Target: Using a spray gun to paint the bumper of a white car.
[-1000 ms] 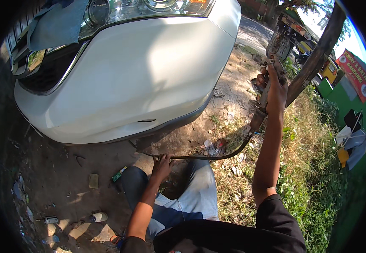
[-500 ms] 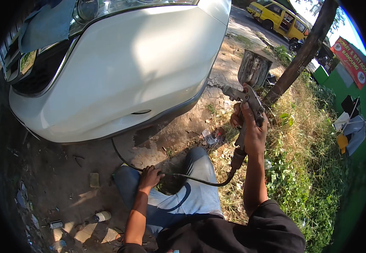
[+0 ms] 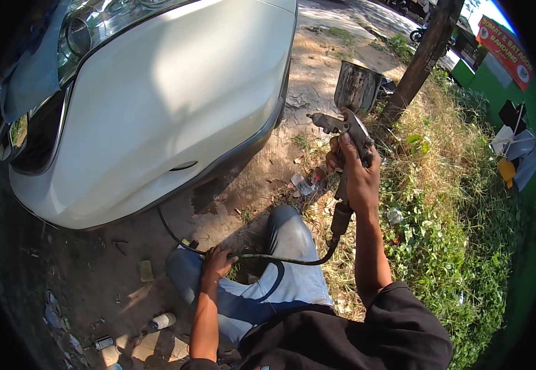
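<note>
My right hand point(image 3: 355, 172) is wrapped around the handle of a metal spray gun point(image 3: 340, 126), held upright at the right of the car. A paint-stained cup point(image 3: 357, 86) sits on top of the gun, and its nozzle points left toward the white car bumper point(image 3: 175, 111), well apart from it. From the base of the handle a dark air hose point(image 3: 305, 261) curves left across my legs. My left hand point(image 3: 218, 262) rests at my left knee, closed around that hose; its fingertips are partly hidden.
A blue sheet point(image 3: 33, 74) hangs over the car's front beside the headlight point(image 3: 83, 34). A tree trunk point(image 3: 422, 61) leans behind the gun, with grass and weeds point(image 3: 440, 222) at the right. On the ground lie a sponge-like block point(image 3: 146, 271), a bottle point(image 3: 162, 320) and a can point(image 3: 103, 343).
The view has shifted and tilted, so the car sits farther left and the yellow van has left the picture. The spray gun appears slightly more left and higher; both hands keep their grip.
</note>
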